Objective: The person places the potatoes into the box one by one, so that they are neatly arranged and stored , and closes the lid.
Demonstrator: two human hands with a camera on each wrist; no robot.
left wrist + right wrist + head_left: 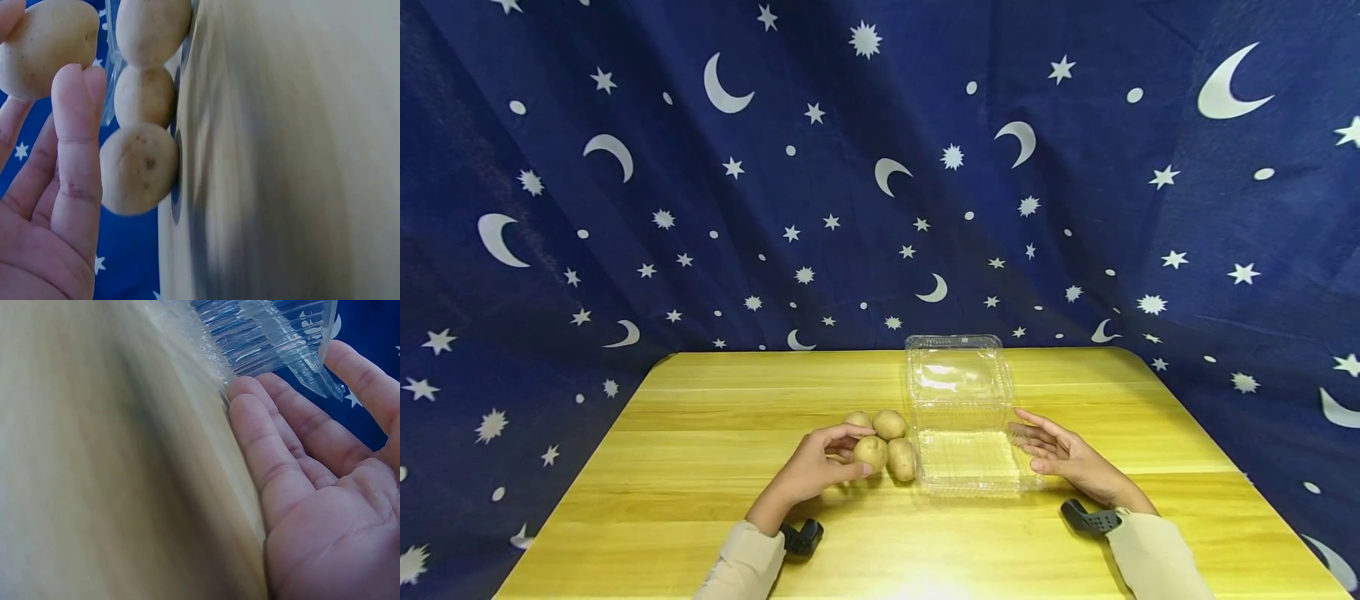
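Observation:
My left hand (pixel 816 467) pinches a potato (pixel 870 457) between thumb and fingers. In the left wrist view this potato (pixel 53 47) is held up off the table. Three more potatoes lie close by: one behind the fingers (pixel 857 419), a second potato (pixel 890 424) at the back and a third potato (pixel 901 461) against the container's left side. The clear plastic clamshell container (pixel 967 486) stands with its lid (pixel 958 375) folded back. At its right side is my right hand (pixel 1067 458), fingers extended and reaching its wall; it grips nothing.
Everything stands on a light wooden table (pixel 715 467). Behind it hangs a dark blue curtain (pixel 850 108) with moons and stars. A black wrist device (pixel 802 539) sits at the left cuff, and another black device (pixel 1090 518) at the right.

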